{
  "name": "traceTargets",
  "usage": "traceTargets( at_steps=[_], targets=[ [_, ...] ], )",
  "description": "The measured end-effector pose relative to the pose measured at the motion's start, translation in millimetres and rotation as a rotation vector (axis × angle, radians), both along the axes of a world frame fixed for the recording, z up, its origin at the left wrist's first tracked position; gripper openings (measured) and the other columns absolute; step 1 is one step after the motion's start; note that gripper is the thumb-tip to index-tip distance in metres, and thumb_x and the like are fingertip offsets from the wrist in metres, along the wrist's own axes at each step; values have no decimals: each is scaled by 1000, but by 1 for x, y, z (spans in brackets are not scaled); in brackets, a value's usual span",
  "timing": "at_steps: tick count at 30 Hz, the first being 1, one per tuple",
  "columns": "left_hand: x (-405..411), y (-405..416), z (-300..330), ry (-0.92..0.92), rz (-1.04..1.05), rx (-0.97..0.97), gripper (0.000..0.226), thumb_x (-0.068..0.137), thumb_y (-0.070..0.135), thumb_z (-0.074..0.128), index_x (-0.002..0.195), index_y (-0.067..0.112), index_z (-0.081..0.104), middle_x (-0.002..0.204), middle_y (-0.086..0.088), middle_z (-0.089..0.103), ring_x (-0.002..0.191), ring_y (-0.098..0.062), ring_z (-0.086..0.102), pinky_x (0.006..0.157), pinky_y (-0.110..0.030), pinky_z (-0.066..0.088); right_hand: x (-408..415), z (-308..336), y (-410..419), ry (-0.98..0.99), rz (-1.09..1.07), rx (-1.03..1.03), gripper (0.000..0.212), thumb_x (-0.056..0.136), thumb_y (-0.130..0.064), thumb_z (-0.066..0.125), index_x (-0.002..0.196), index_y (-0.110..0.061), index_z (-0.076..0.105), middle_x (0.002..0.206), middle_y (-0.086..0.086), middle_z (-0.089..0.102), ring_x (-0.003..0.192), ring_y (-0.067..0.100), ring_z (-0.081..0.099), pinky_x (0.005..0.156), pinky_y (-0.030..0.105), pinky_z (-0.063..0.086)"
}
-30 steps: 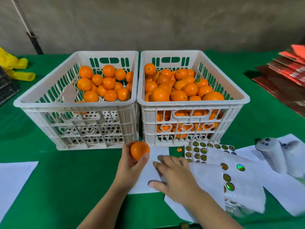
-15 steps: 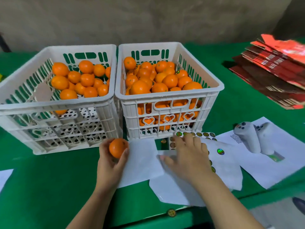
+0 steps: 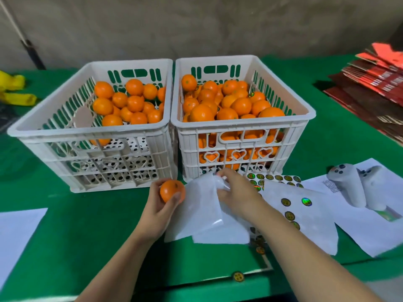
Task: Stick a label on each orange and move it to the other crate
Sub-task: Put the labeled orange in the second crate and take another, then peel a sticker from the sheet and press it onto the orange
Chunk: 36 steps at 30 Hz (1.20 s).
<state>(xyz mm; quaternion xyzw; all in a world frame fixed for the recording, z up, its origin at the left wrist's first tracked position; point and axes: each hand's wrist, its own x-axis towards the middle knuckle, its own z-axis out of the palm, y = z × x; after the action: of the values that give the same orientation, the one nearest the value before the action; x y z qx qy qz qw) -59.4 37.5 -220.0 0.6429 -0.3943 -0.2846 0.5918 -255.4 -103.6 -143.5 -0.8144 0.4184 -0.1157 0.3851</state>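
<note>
I see both forearms bare, rising from the bottom edge toward the middle of the frame. My left hand [image 3: 160,205] sits just left of centre, palm turned inward, fingers and thumb curled round an orange [image 3: 172,190] that shows above the knuckles. My right forearm runs in from the lower right on a long diagonal, crossing toward centre. My right hand [image 3: 236,191] lies back-up slightly right of centre, wrist straight, its fingers bent forward and pinching the raised edge of a white backing sheet [image 3: 199,205]; the fingertips themselves are blurred.
</note>
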Motion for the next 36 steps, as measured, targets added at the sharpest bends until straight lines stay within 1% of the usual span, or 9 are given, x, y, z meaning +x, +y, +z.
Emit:
traceTargets(
  at_steps=[3,6,11,14,18,22,24,31,36],
  targets=[
    [1,4,2,13,-27,-17,48,83,62,73,123,47,52,110,24,61,98,-1,65,87,-17,52,31,-8,6,-99,20,91,23,100,-10,54,120,-21,54,110,0,63,97,25,61,76,32,50],
    [-3,8,3,-76,-116,65,55,84,61,73,130,47,46,111,25,59,98,-7,66,83,-27,57,40,-15,4,97,21,-134,24,106,-14,38,127,-11,48,115,17,62,103,38,61,86,44,52],
    [-20,8,10,-323,-226,106,63,83,63,72,134,53,37,121,30,56,106,-4,64,85,-19,52,12,-18,-2,392,58,-515,56,96,-15,60,146,-23,37,139,4,44,126,31,39,103,42,35],
    [-31,1,9,-375,-346,168,65,83,68,72,135,52,36,118,27,58,100,-5,66,85,-33,58,-18,-10,-4,248,61,-503,52,98,-32,58,147,-31,40,136,-3,42,124,24,36,100,39,31],
    [-39,-4,2,-462,-360,269,64,78,83,64,129,63,31,116,26,56,92,4,66,82,-29,60,-80,3,-2,90,-69,-477,40,96,-38,61,134,-28,59,122,-4,55,119,25,49,100,42,40],
    [-38,-5,-2,-456,-295,255,63,78,83,62,128,62,31,115,23,58,92,9,64,81,-34,61,-141,-4,1,438,-30,-367,85,75,-89,48,146,-43,35,142,-14,33,132,16,31,104,39,32],
    [-39,-5,-1,-453,-274,257,63,78,84,61,128,63,30,117,24,57,93,11,63,82,-34,61,-151,-11,1,499,23,-363,95,71,-93,43,151,-46,28,149,-17,25,137,13,24,106,35,28],
    [-39,-2,0,-437,-226,269,65,77,82,63,129,59,31,119,26,56,94,14,62,84,-36,61,-142,1,-4,79,-82,-321,53,88,-63,58,134,-36,62,130,-21,59,120,6,52,93,22,43],
    [-36,-2,-3,-276,-213,154,64,77,70,74,130,57,40,121,28,57,105,3,65,83,-33,62,-102,19,0,-100,-110,-365,44,95,-55,58,131,-30,62,121,-19,63,111,5,57,90,28,47]
  ],
)
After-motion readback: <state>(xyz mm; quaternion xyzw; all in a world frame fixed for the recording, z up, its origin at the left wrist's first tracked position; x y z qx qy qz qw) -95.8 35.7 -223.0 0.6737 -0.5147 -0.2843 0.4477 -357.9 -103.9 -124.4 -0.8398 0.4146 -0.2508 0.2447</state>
